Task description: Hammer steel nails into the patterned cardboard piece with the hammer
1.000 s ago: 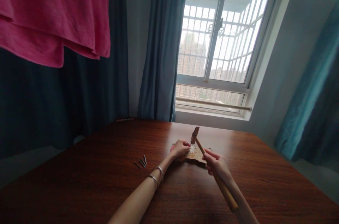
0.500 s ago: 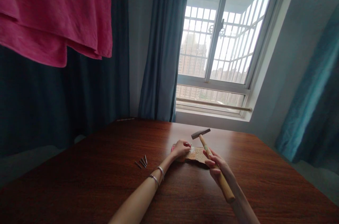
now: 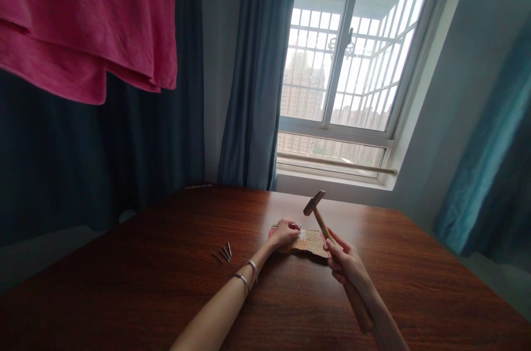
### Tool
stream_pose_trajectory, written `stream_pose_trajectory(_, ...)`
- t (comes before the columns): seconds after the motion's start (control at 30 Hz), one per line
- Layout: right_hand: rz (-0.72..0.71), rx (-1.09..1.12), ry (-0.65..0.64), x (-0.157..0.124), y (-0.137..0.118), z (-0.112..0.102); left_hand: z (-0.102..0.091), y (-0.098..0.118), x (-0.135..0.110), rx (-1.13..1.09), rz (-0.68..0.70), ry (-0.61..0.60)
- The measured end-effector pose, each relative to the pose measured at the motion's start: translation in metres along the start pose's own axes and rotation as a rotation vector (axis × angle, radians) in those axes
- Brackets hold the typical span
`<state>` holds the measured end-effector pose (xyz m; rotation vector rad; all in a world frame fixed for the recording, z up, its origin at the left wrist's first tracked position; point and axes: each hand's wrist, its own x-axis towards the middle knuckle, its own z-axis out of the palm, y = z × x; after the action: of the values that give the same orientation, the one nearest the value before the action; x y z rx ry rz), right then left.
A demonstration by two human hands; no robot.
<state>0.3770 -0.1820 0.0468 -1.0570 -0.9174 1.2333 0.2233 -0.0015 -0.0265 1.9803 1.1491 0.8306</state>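
Observation:
My right hand [image 3: 348, 265] is closed around the wooden handle of a hammer [image 3: 322, 223], its metal head raised above the table to the right of my left hand. My left hand [image 3: 286, 233] rests at the left part of a tan, dotted flat piece [image 3: 314, 242] with a ragged front edge. Its fingers pinch a short metal rod [image 3: 300, 227], whose top just shows; the lower end is hidden. Several similar dark metal rods [image 3: 224, 252] lie loose on the table, left of my left forearm.
A brown wooden table [image 3: 157, 279] spreads under everything. Behind it are a window [image 3: 332, 91] and blue curtains [image 3: 253, 74]. A pink cloth [image 3: 91, 24] hangs at the upper left. Two bracelets [image 3: 248, 276] circle my left wrist.
The hammer has turned in my right hand, so its head now points differently and sits slightly higher. My right fingers have shifted on the handle. My left hand stays almost still.

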Motion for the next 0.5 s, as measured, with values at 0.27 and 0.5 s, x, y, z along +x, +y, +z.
stream_pose_trajectory(0.27, 0.15, -0.046, -0.021, 0.0028, 0.0041, -0.0008, -0.0032, 0.0032, -0.0026, 0.051, 0.05, 0.028)
stream_pose_trajectory(0.5, 0.102, -0.067, -0.008, 0.0055, 0.0075, -0.0007, 0.0021, -0.0037, 0.0017, 0.019, 0.089, 0.05)
